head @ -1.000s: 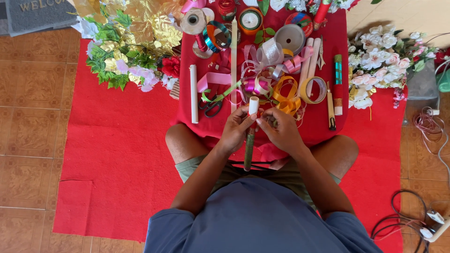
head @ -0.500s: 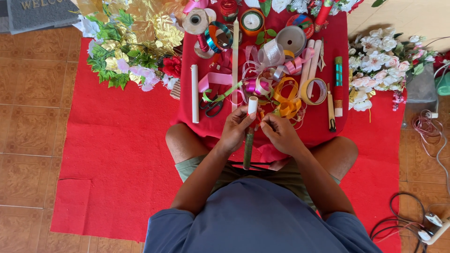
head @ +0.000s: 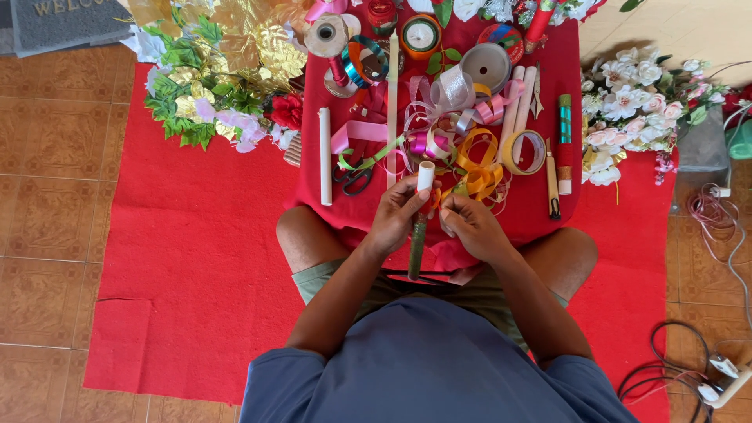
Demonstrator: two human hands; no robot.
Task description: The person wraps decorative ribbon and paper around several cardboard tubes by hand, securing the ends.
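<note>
Both hands barely shifted since the earlier frame, left hand (head: 399, 215) fingers clamped around a white-tipped green stick (head: 421, 211) at frame centre, right hand (head: 470, 225) fingertips pinched together against it, scissors (head: 354, 176) and ribbon loops (head: 470, 164) just above on red cloth (head: 548, 78).

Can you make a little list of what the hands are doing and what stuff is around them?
left hand: holds a stick, white at the top, green lower down
right hand: fingertips at the stick's middle
nearest things: scissors, yellow ribbon, tape ring
surface: low table under red cloth
left side: fake flowers with gold leaves
right side: white flowers
</note>
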